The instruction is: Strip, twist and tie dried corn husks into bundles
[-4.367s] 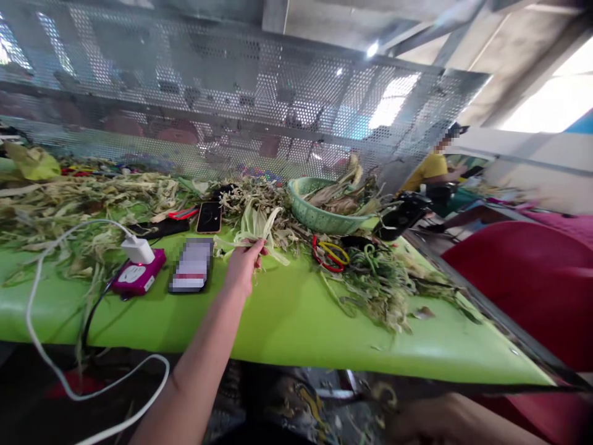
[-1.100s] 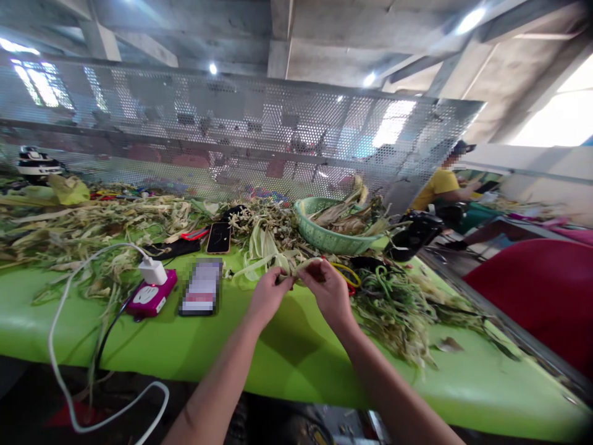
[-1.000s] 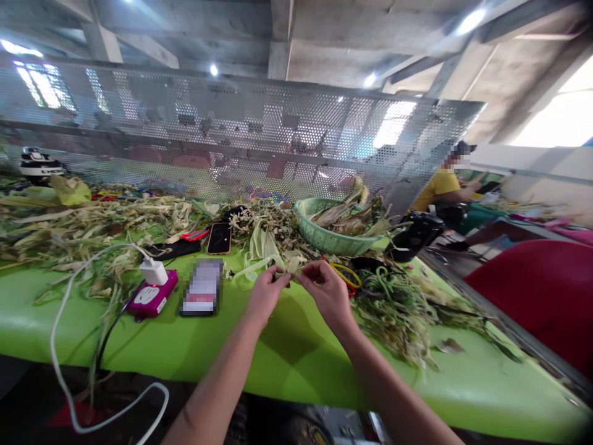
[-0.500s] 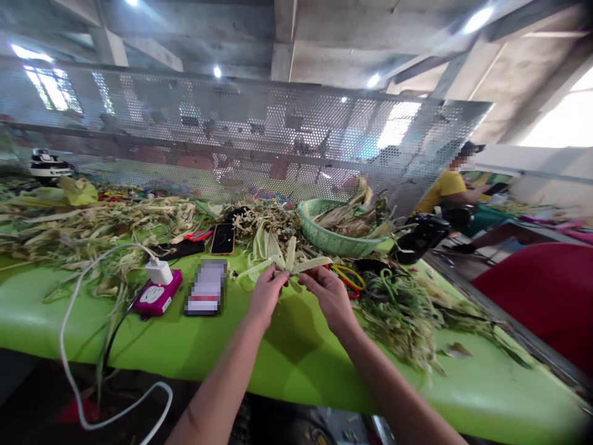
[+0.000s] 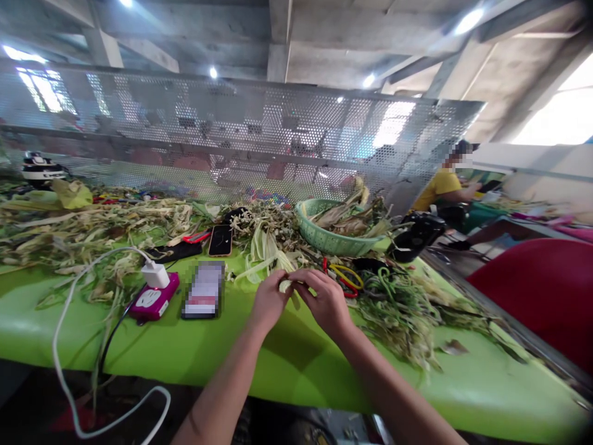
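From where I stand: straight ahead, at twelve o'clock, a left hand (image 5: 269,303) and right hand (image 5: 327,304) pinch a small pale strip (image 5: 285,286) (mostly hidden), apparently folding it; next calls for steady fingertips. Beyond, husks (image 5: 263,250) at eleven, green basket (image 5: 337,246) at one.

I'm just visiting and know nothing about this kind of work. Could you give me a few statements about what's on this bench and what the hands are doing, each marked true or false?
1. The left hand holds a pale strip, with the right hand close beside it. True.
2. The basket is full of fruit. False: the green basket holds dry leaves.
3. A white plug sits on the magenta power block. True.
4. Both phones lie right of the hands. False: the lit phone and dark phone lie to the left.
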The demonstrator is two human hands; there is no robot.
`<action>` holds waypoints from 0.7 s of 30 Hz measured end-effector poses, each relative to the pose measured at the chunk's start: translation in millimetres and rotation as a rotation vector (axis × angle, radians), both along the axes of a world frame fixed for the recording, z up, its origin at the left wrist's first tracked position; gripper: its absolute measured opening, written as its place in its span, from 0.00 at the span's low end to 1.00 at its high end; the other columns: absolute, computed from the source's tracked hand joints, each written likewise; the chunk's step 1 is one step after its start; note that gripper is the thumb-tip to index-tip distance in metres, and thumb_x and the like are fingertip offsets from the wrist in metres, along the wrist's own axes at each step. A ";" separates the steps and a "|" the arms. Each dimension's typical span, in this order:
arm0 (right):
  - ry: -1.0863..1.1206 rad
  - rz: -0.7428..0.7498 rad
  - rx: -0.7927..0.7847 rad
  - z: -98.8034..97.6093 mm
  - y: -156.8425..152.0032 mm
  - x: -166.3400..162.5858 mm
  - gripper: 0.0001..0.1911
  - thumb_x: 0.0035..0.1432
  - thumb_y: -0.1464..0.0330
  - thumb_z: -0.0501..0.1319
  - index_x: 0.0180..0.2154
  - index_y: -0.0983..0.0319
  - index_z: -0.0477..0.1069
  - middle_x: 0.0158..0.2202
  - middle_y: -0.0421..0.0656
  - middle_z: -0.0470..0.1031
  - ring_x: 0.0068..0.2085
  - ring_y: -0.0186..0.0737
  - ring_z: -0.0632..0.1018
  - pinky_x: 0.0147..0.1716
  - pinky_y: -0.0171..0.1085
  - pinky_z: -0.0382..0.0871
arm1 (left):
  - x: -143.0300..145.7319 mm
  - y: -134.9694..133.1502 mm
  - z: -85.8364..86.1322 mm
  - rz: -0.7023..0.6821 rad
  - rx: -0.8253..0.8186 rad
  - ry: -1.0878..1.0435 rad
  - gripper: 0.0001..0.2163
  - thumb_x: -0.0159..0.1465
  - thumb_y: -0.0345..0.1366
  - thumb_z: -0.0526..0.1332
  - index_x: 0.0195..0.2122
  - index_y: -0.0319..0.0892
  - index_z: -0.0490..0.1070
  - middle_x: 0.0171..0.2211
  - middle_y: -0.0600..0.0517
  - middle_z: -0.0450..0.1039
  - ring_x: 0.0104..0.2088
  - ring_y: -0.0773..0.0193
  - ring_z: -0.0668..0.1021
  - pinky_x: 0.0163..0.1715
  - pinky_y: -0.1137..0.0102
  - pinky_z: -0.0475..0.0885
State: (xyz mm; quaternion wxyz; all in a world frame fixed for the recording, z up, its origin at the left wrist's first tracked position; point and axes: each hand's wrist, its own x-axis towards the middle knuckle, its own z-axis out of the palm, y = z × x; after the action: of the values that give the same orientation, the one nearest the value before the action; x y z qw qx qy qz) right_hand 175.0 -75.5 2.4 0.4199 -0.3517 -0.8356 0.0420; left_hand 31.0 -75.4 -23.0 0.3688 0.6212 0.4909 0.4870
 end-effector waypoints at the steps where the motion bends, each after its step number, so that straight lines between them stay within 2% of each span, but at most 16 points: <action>1: -0.020 -0.020 -0.009 -0.4 1.4 1.0 0.09 0.62 0.70 0.57 0.41 0.57 0.74 0.39 0.44 0.78 0.40 0.41 0.77 0.42 0.38 0.69 | 0.9 -0.5 0.7 0.000 -0.004 0.032 0.04 0.58 0.33 0.54 0.30 0.42 0.67 0.27 0.55 0.68 0.29 0.65 0.69 0.29 0.72 0.59; 5: -0.106 -0.132 0.001 0.1 5.2 5.9 0.08 0.63 0.68 0.57 0.40 0.58 0.75 0.37 0.45 0.76 0.38 0.42 0.76 0.39 0.37 0.68 | 3.6 -0.8 4.7 0.007 -0.076 0.091 0.04 0.57 0.33 0.55 0.27 0.42 0.67 0.25 0.54 0.68 0.27 0.65 0.68 0.28 0.71 0.58; 9: -0.175 -0.206 0.051 1.9 4.9 8.9 0.08 0.62 0.67 0.58 0.39 0.58 0.75 0.38 0.46 0.75 0.39 0.43 0.76 0.38 0.38 0.68 | 2.9 -1.5 6.4 -0.034 -0.096 -0.034 0.05 0.58 0.35 0.55 0.28 0.42 0.67 0.25 0.55 0.67 0.28 0.66 0.68 0.28 0.72 0.59; 14: -0.151 -0.054 0.084 1.5 2.0 7.4 0.08 0.64 0.70 0.55 0.42 0.58 0.72 0.48 0.46 0.74 0.49 0.43 0.74 0.47 0.39 0.66 | 0.4 -3.2 4.4 -0.074 -0.128 -0.148 0.05 0.58 0.35 0.55 0.28 0.42 0.66 0.24 0.56 0.64 0.26 0.68 0.66 0.27 0.72 0.58; 16: -0.144 -0.029 0.027 1.0 1.7 6.2 0.07 0.64 0.70 0.54 0.41 0.58 0.70 0.45 0.46 0.75 0.45 0.41 0.76 0.44 0.37 0.67 | 0.2 -2.4 3.3 -0.081 -0.122 -0.170 0.04 0.58 0.33 0.55 0.27 0.41 0.66 0.24 0.56 0.64 0.27 0.68 0.66 0.27 0.72 0.58; 19: -0.150 -0.110 -0.032 0.3 2.4 5.6 0.06 0.64 0.68 0.54 0.39 0.59 0.70 0.37 0.44 0.76 0.36 0.40 0.76 0.37 0.36 0.67 | 1.1 -0.2 2.2 -0.049 -0.133 -0.103 0.04 0.57 0.34 0.56 0.27 0.41 0.67 0.24 0.56 0.65 0.27 0.67 0.66 0.27 0.72 0.58; 21: -0.163 -0.164 -0.032 0.0 3.0 5.7 0.07 0.63 0.67 0.55 0.38 0.60 0.70 0.35 0.44 0.76 0.34 0.40 0.75 0.35 0.35 0.66 | 2.1 0.9 2.2 -0.037 -0.130 -0.059 0.05 0.57 0.35 0.57 0.28 0.41 0.68 0.24 0.55 0.66 0.27 0.66 0.67 0.28 0.71 0.59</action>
State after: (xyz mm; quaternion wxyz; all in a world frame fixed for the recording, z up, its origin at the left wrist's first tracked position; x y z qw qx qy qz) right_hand 180.8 -72.5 2.4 0.3469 -0.4278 -0.8346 -0.0078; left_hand 33.1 -74.6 -20.8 0.4316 0.5903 0.4989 0.4652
